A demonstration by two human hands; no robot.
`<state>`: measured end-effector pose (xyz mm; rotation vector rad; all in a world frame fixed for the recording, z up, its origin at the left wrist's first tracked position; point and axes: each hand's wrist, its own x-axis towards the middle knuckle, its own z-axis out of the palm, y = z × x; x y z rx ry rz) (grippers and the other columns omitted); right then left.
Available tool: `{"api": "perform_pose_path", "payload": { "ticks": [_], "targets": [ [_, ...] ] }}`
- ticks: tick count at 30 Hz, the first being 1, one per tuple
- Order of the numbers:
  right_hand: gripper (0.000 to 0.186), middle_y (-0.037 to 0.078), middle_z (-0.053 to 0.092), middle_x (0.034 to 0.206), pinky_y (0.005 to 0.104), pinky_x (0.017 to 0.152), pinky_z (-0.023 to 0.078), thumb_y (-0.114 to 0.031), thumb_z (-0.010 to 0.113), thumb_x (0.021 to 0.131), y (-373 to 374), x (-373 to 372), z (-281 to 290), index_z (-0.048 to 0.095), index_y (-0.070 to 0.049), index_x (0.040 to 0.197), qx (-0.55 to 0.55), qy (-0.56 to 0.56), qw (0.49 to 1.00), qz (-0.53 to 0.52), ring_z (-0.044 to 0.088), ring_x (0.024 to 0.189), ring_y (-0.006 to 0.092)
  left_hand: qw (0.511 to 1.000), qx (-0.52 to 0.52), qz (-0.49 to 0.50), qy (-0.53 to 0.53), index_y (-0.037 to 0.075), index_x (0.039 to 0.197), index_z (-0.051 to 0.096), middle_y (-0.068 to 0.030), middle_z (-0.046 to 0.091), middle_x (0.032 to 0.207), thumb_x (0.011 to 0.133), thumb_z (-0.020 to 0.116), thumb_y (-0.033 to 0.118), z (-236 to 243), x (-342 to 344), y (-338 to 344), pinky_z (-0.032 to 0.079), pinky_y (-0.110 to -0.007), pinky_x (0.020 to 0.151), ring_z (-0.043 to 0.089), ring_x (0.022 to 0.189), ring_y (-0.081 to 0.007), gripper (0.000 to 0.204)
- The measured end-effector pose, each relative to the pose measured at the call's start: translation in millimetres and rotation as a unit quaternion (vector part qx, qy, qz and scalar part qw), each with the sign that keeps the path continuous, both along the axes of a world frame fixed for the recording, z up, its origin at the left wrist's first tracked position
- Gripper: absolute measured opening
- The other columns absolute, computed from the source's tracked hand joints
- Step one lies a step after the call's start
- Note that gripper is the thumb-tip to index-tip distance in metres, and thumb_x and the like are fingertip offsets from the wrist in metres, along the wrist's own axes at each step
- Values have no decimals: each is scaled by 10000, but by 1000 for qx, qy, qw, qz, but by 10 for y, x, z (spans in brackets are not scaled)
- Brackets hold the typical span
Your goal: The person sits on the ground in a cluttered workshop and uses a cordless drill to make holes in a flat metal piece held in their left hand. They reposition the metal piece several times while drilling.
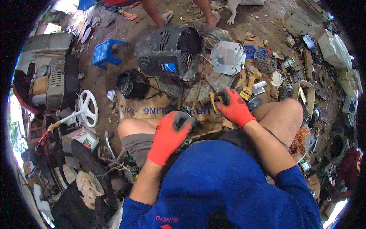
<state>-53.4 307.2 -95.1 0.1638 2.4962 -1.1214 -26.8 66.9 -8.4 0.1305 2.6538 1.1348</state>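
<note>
My left hand, in a red glove with dark fingertips, is closed above the cardboard between my legs. Whatever its curled fingers hold is hidden. My right hand, gloved the same way, is closed around a yellow-handled hand tool; its working end cannot be made out. Beyond my hands, a black plastic housing with vents and a round opening lies on its side. A silver metal plate leans by that opening. To the right of my right hand is a yellow cordless drill.
A blue stool and a round black motor-like part stand left of the housing. Further left is a white wheel on a shaft. Metal scrap crowds the right, with a bowl of copper wire. Another person's feet and a dog's leg show at the top.
</note>
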Motion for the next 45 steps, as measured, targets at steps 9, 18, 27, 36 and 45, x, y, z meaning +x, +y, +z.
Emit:
{"api": "perform_pose_path", "payload": {
  "ticks": [9, 18, 27, 36, 45],
  "targets": [
    [655, 259, 501, 1196, 433, 982, 397, -378, 660, 757, -33, 55, -59, 448, -18, 1261, 65, 107, 992, -32, 470, 1164, 391, 997, 31, -63, -12, 18, 1137, 568, -179, 601, 1091, 820, 636, 220, -138, -88, 288, 455, -382, 887, 571, 1037, -345, 382],
    [651, 261, 498, 1220, 425, 972, 418, -376, 638, 767, 45, -34, -361, 454, -8, 1271, 5, 42, 998, -46, 498, 1151, 385, 986, -32, -104, 127, 38, 1289, 458, -198, 532, 1219, 789, 666, 271, -522, -725, 1146, 426, -426, 952, 518, 1128, -368, 589],
    [620, 268, 541, 1187, 432, 972, 425, -353, 566, 737, 220, -50, -224, 482, -3, 1242, -14, 22, 999, -31, 531, 1117, 392, 972, -125, -172, 96, 56, 1085, 596, -181, 605, 1111, 802, 645, 282, -930, -1506, 1892, 474, -419, 862, 582, 1017, -350, 366],
    [632, 275, 514, 1231, 445, 982, 407, -333, 542, 811, 299, -92, -122, 397, 13, 1319, -106, 35, 963, -244, 497, 1155, 405, 978, 105, -110, 142, -7, 1011, 633, -132, 678, 918, 835, 625, 138, -69, -1333, 1757, 490, -318, 766, 647, 817, -207, 228],
    [483, 35, 533, 1229, 388, 909, 463, -350, 516, 920, 591, -48, 70, 406, -190, 1363, -808, -7, 553, -203, 545, 1071, 188, 917, 393, -52, -42, 19, 958, 612, -6, 612, 830, 894, 605, 146, 654, -616, 1166, 474, -260, 694, 570, 732, -90, 143]
  ]
}}
